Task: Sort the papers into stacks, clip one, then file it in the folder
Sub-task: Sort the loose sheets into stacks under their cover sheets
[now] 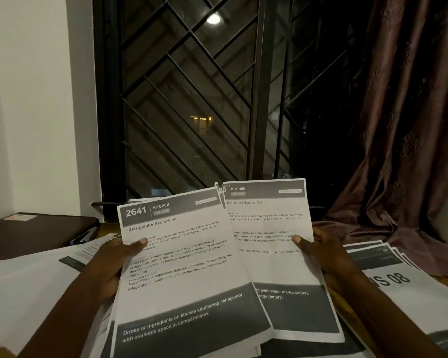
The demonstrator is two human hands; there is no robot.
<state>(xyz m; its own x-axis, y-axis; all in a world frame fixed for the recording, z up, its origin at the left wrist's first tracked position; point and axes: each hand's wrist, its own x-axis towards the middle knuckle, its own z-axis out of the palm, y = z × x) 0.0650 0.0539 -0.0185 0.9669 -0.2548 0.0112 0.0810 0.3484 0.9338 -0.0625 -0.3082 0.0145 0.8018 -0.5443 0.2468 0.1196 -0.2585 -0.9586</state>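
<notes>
Facing window (192, 99): dark glass behind a black diagonal grille, a lamp reflected near the top.
Curtain (404, 125): brown, hanging at the right, its hem bunched on the table.
Table (347, 319): wooden, mostly covered with printed sheets.
Loose papers (36, 280): spread over the left side, overlapping.
Right stack (411, 293): fanned sheets lying flat; the top one reads "S 08".
Folder (36, 231): dark, closed, at the far left by the wall.
Sheet 2641 (186, 267): "Refrigerator Restocking", raised above the table and overlapping the other held page.
Water Barrier Strip sheet (274, 264): raised beside it, partly tucked behind.
Left hand (114, 259): pinches sheet 2641 at its left edge, thumb on the front.
Right hand (323, 254): pinches the Water Barrier Strip sheet's right edge, thumb on the print.
</notes>
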